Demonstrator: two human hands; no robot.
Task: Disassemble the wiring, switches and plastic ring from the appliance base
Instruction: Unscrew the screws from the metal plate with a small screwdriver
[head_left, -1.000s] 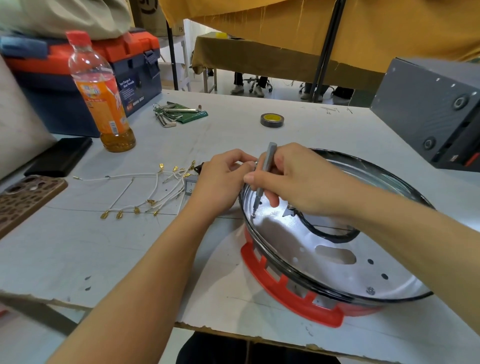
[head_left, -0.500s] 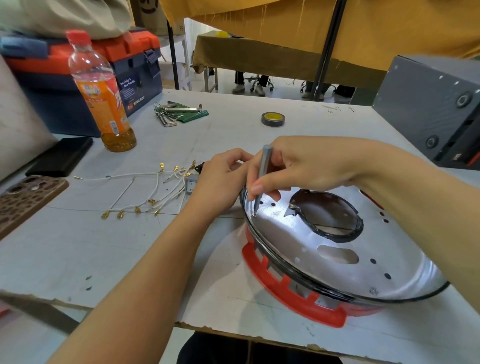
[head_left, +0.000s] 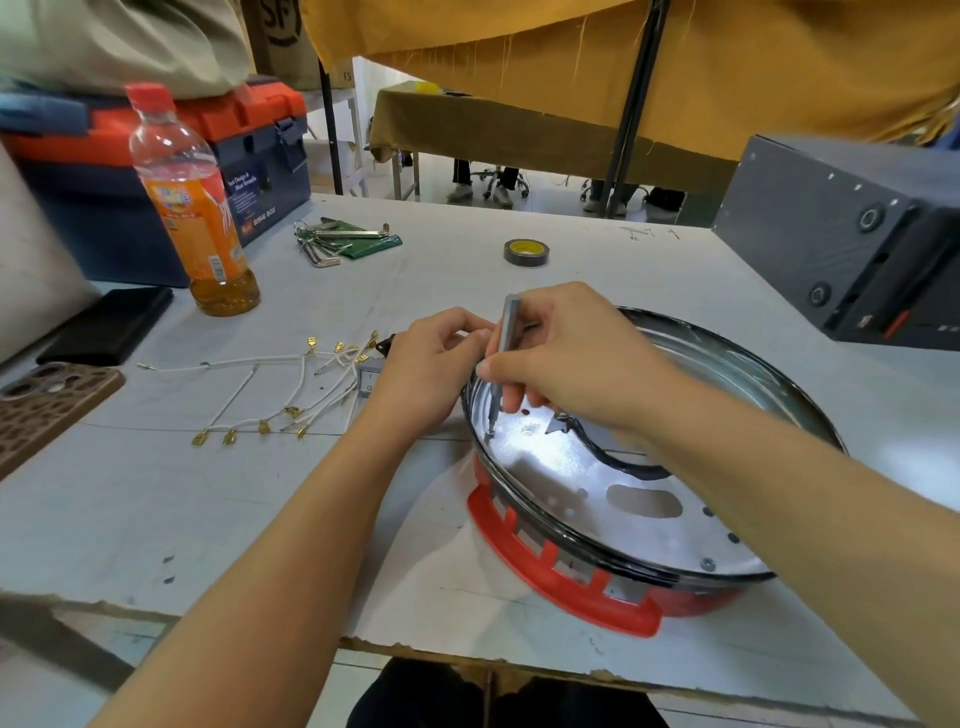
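At the far left of your table (head_left: 156, 519) lie one patterned phone case (head_left: 47, 405) and one black wallet-like item (head_left: 106, 325), with one orange drink bottle (head_left: 192, 208) standing upright behind them in front of the toolbox (head_left: 249, 156) — all well apart from the work, presumably parked clear of it. Next comes the wiring harness (head_left: 270, 395), white leads with brass spade terminals spread loose on the table; I count roughly a dozen terminals, though several overlap. One small switch (head_left: 370, 382) lies just beside your left wrist, so the wiring appears already free of the base. One set of hex keys (head_left: 337, 241) and one roll of tape (head_left: 525, 252) rest further back. Your left hand (head_left: 431, 364) is curled at the near-left rim of the appliance base (head_left: 649, 519), apparently steadying it; whether it actually grips the rim cannot be told, as the fingertips are hidden. Your right hand (head_left: 566, 358) is clamped round one slim grey screwdriver (head_left: 501, 358), held near upright with its tip seated on a screw (head_left: 490, 431) in the silver plate — a sensible posture for keeping the bit square. One further screw shows near the front edge. The red plastic ring (head_left: 561, 582) remains fitted beneath the base. One grey box (head_left: 831, 234) stands at the right.
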